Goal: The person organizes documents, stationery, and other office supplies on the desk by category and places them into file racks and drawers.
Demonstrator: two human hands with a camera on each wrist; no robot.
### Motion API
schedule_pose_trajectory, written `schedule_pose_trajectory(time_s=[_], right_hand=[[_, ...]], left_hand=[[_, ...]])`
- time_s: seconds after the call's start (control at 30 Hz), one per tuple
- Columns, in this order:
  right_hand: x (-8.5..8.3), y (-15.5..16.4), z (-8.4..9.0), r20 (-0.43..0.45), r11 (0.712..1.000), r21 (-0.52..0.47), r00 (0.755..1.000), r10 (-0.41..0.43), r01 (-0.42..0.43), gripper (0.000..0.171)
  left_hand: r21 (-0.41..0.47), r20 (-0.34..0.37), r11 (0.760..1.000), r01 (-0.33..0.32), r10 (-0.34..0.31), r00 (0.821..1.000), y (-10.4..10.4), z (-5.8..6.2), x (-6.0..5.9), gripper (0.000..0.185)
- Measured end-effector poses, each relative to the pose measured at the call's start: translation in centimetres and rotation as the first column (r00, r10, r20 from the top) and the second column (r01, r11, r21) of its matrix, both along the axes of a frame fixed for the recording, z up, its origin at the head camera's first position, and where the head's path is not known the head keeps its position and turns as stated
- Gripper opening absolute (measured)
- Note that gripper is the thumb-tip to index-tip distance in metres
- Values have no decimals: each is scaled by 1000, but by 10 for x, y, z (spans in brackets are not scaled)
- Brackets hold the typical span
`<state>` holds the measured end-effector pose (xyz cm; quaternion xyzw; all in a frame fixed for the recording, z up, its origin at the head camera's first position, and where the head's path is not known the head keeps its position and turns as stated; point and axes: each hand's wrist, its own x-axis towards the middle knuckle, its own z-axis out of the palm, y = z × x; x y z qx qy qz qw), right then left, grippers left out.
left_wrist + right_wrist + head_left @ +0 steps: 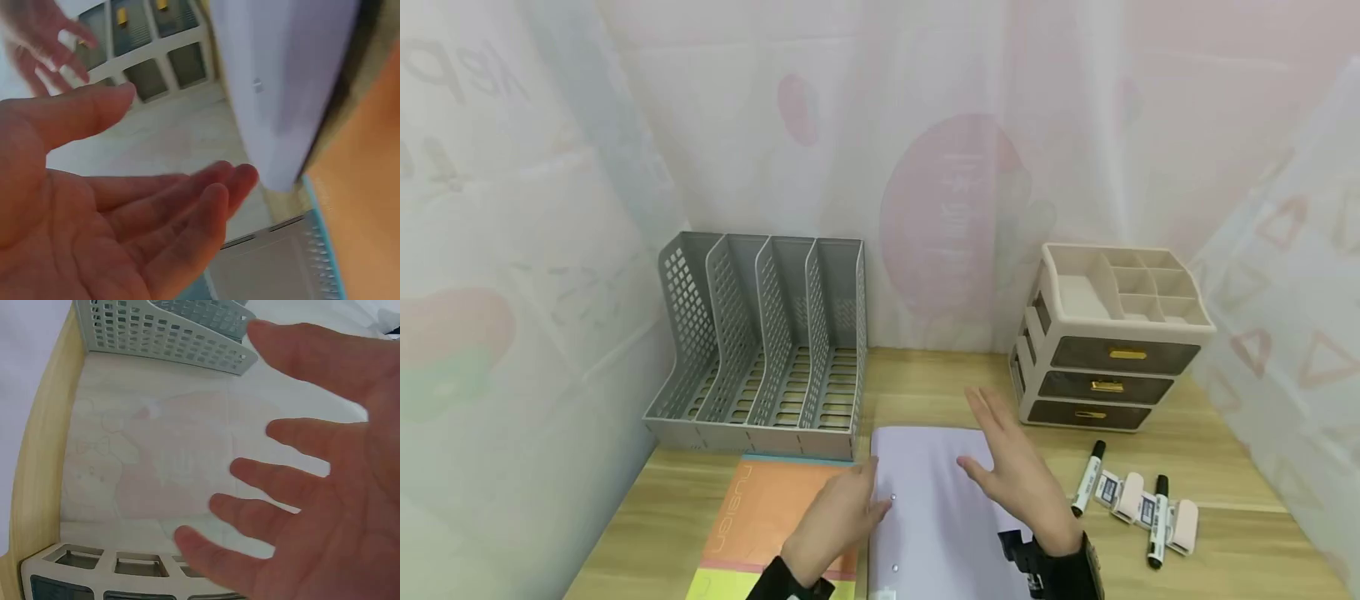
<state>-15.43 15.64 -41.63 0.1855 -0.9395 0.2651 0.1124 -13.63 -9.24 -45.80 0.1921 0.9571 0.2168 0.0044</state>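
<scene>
While both hands hover with fingers spread, gripping nothing, the lilac folder lies flat on the desk between them — long axis running away from the person. Left hand sits at its left edge — nearer; right hand floats above.

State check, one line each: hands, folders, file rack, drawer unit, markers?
left hand: open, fingertips at the lilac folder's left edge
right hand: open, fingers spread above the lilac folder
lilac folder: closed, flat on the desk
orange folder: closed, flat
file rack: upright, slots empty
drawer unit: three drawers shut, top tray empty
markers: capped, lying flat
</scene>
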Motion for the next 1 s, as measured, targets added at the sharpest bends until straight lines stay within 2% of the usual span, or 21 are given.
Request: schedule_pose_trajectory(time_s=[0.1, 0.17, 0.23, 0.3, 0.47, 0.6, 0.73, 0.83, 1.0], right_hand=[[-4, -3, -6, 141, 999, 13, 989, 31, -33, 89], [-11, -4, -14, 254, 998, 35, 966, 45, -56, 87], [-22, -4, -25, 338, 996, 61, 940, 45, -70, 86], [-35, -2, -38, 383, 992, 100, 923, 31, -74, 88], [-58, 4, -59, 426, 984, 174, 904, -41, -37, 94], [-62, 9, -68, 469, 982, 187, 881, -65, -27, 91], [-65, 8, -72, 458, 980, 199, 887, -65, -31, 84], [-64, 6, -74, 441, 979, 205, 895, -69, -25, 83], [-60, 9, -80, 450, 978, 206, 891, -64, -34, 84]], left_hand=[[4, 92, 998, -60, 59, 994, 2, -14, -1, 64], [26, 135, 996, -91, 86, 987, 4, -21, -5, 64], [43, 154, 993, -112, 104, 983, 7, -26, -9, 64], [54, 158, 991, -126, 116, 981, 10, -30, -14, 63], [75, 155, 984, -160, 147, 977, 15, -37, -22, 61], [104, 181, 980, -171, 151, 972, 17, -39, -28, 61], [139, 222, 972, -190, 156, 963, 13, -37, -35, 62], [165, 235, 968, -189, 148, 961, 9, -37, -36, 62], [231, 283, 959, -163, 94, 955, 6, -41, -33, 42]])
